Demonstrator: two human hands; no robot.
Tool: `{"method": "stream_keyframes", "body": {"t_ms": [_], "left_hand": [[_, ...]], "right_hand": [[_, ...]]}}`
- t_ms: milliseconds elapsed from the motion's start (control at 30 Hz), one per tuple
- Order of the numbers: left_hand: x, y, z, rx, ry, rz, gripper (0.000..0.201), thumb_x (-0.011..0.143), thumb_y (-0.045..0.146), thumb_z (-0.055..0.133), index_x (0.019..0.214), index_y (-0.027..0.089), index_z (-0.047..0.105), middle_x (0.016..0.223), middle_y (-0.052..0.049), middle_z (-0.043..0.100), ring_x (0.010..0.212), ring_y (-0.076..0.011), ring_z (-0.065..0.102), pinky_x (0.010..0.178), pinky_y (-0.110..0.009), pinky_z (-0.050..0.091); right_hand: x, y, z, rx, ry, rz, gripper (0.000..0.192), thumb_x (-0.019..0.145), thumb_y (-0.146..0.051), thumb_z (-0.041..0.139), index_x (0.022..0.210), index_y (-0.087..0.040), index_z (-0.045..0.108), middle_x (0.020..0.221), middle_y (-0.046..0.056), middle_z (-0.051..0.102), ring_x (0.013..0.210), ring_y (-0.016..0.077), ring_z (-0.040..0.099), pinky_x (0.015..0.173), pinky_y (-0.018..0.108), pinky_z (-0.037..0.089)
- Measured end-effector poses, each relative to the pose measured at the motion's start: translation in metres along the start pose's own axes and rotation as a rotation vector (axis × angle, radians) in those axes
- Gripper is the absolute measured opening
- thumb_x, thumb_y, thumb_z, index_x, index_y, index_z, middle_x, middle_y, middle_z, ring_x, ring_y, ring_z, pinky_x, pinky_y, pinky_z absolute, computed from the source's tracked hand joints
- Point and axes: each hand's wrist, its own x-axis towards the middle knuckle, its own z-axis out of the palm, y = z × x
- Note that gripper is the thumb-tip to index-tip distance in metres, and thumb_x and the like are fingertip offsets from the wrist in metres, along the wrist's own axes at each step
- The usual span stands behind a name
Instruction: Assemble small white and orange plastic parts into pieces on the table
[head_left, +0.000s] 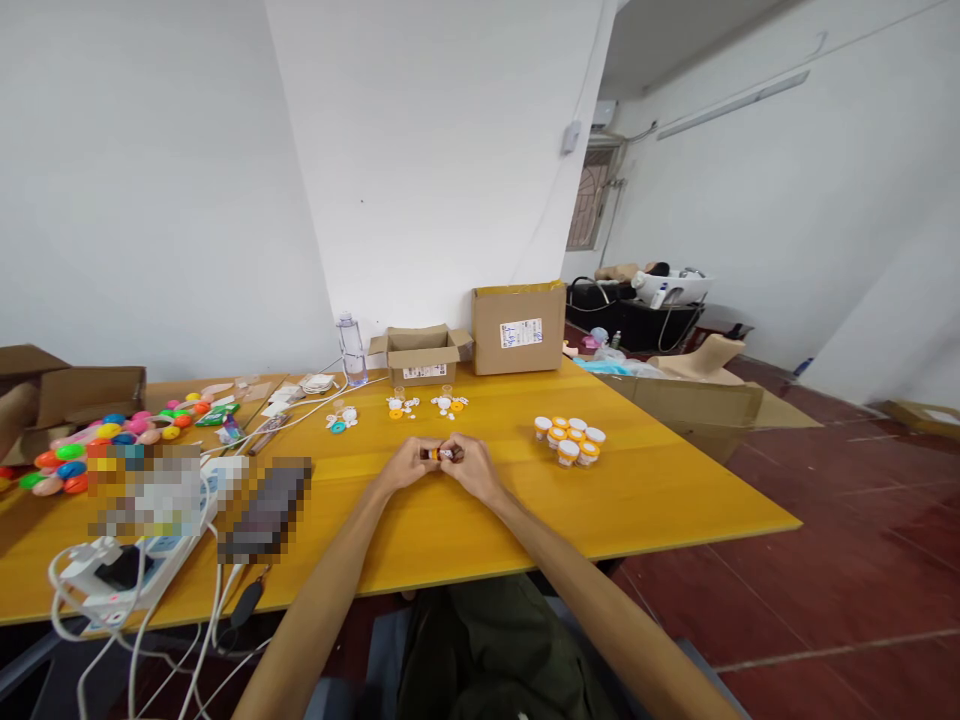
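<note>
at the middle of a yellow table [675, 490], holding a small orange-and-white piece [433, 454] between left hand [409, 464] and right hand [472, 468]. pinching its left side with left thumb and curled fingers, its right side with right thumb and bent fingertips, drawn close together. cannot tell how each finger sits, with some hidden.

to the right, apart from the right hand, a tight cluster of small clear tubs [568, 453] with white tops and orange rims. beyond the hands, three little groups of loose white parts in a row: leftmost with a teal ring [339, 427], other two with orange rings [396, 413] and a clear cup [401, 393] apiece.

farther back, by the white wall [420, 150], a clear bottle [351, 350], an open cardboard box [420, 362] and a taller closed box [519, 330]. at left, a power strip [171, 545] with white cables, a dark blurred-out object [266, 508] and bright coloured balls [138, 425]. past the table's right edge, red floor [840, 590].
</note>
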Motion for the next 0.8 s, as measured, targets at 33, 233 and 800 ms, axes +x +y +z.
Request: {"method": "stream_keyframes", "body": {"t_ms": [33, 233, 800], "left_hand": [[0.0, 0.0, 0.0, -0.005, -0.013, 0.005, 0.019, 0.076, 0.033, 0.068, 0.077, 0.014, 0.071, 0.079, -0.002, 0.069, 0.082, -0.0198, 0.06, 0.073, -0.026, 0.046], [-0.001, -0.003, -0.001, 0.012, -0.034, 0.028, 0.021, 0.077, 0.036, 0.067, 0.077, 0.014, 0.071, 0.079, -0.001, 0.068, 0.079, -0.0179, 0.058, 0.073, -0.026, 0.046], [0.001, -0.037, -0.005, -0.033, -0.001, -0.018, 0.026, 0.074, 0.038, 0.072, 0.081, 0.013, 0.072, 0.074, -0.001, 0.064, 0.076, -0.0178, 0.057, 0.069, -0.026, 0.045]], "right_hand": [[0.0, 0.0, 0.0, 0.006, 0.002, 0.005, 0.005, 0.065, -0.021, 0.06, 0.069, -0.021, 0.062, 0.065, -0.003, 0.067, 0.057, 0.0135, 0.06, 0.056, 0.023, 0.047], [0.001, 0.002, 0.002, 0.053, 0.003, 0.03, 0.004, 0.064, -0.021, 0.06, 0.068, -0.021, 0.06, 0.064, -0.003, 0.066, 0.057, 0.0134, 0.06, 0.055, 0.023, 0.047], [0.001, 0.007, 0.004, 0.009, 0.005, -0.018, 0.004, 0.067, -0.02, 0.061, 0.07, -0.02, 0.064, 0.069, -0.001, 0.069, 0.059, 0.0138, 0.063, 0.057, 0.023, 0.05]]}}
